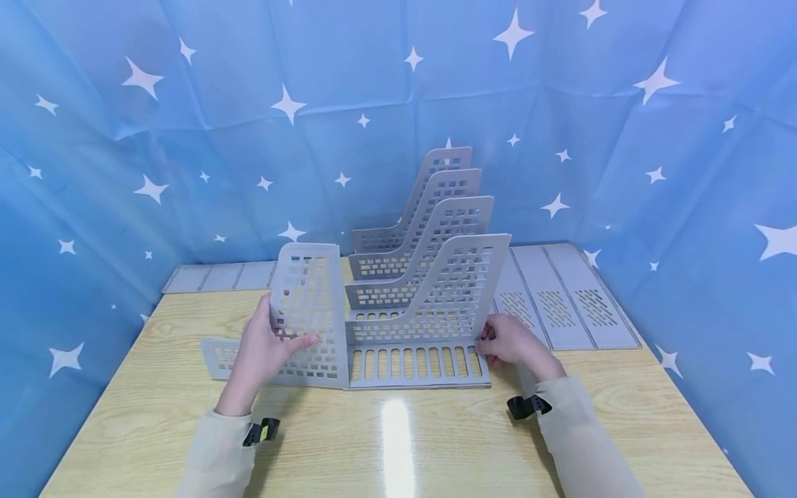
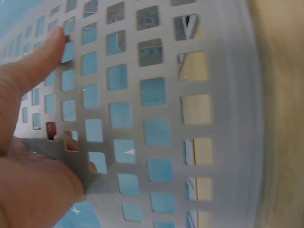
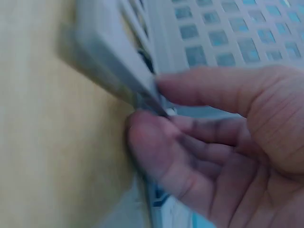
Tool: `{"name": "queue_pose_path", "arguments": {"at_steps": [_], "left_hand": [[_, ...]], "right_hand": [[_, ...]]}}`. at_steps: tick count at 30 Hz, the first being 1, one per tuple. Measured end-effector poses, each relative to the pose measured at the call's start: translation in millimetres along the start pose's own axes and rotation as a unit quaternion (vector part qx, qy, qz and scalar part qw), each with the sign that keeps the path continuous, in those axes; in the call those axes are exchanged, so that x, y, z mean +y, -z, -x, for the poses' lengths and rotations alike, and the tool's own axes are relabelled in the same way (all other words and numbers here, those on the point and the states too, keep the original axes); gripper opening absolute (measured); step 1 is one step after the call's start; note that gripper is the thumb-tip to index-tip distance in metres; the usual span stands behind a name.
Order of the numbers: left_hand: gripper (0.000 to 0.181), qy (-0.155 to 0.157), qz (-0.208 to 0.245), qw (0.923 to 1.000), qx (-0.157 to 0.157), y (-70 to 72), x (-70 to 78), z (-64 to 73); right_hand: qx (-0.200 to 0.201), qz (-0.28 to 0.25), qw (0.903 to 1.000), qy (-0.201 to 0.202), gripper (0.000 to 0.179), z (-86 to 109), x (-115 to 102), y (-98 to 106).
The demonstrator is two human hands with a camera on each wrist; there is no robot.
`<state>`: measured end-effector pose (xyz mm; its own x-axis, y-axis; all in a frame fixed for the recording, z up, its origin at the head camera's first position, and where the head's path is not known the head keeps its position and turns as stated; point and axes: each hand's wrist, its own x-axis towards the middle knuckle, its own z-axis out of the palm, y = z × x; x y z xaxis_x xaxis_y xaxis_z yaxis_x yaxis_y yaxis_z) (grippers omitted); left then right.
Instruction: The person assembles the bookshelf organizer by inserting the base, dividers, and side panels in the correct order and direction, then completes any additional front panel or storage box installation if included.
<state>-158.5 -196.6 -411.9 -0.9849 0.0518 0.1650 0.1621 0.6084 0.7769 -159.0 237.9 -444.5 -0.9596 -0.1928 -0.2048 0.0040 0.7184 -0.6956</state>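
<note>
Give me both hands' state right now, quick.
Left hand: closed on the upright perforated panel, thumb in front, fingers behind.
Right hand: closed, pinching the slotted panel at its right edge.

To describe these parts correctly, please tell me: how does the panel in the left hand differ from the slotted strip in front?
The panel stands up; the slotted strip lies flat. The panel has many small holes; the slotted strip has a row of long slots. The left hand grips the panel; the right hand is at the strip's right end. Both are grey and perforated.
</note>
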Motion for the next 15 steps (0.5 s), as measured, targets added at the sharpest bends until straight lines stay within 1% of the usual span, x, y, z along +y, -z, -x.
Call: {"name": "queue_pose_path", "arguments": {"at_steps": [4,5,7,9,12,13,15], "left_hand": [[0.082,0.0,0.056,0.9984,0.007,3.6,-4.5,11.0],[0.079,-0.001,0.063,0.998,0.006,5.6,-5.4,13.8],[0.071,-0.014,0.086,0.9962,0.001,9.7,-9.7,18.2],[0.06,-0.033,0.103,0.9941,-0.007,13.4,-14.3,21.5],[0.045,-0.058,0.117,0.9914,-0.017,17.4,-21.7,24.6],[0.042,-0.063,0.12,0.9906,-0.019,18.2,-23.1,25.3],[0.037,-0.062,0.124,0.9901,-0.023,19.4,-23.8,26.6]], "right_hand": [[0.028,0.016,0.9994,0.014,0.006,8.6,-2.1,-6.9],[0.032,0.023,0.9991,0.017,0.006,11.5,-3.0,-8.0],[0.037,0.038,0.9984,0.019,0.008,17.7,-4.5,-9.5],[0.034,0.049,0.998,0.021,0.012,24.1,-5.4,-10.6],[0.021,0.043,0.9986,0.022,0.016,31.2,-5.4,-12.6],[0.017,0.038,0.9989,0.019,0.017,32.7,-5.7,-13.0],[0.012,0.032,0.9993,0.017,0.018,34.5,-5.7,-13.6]]}}
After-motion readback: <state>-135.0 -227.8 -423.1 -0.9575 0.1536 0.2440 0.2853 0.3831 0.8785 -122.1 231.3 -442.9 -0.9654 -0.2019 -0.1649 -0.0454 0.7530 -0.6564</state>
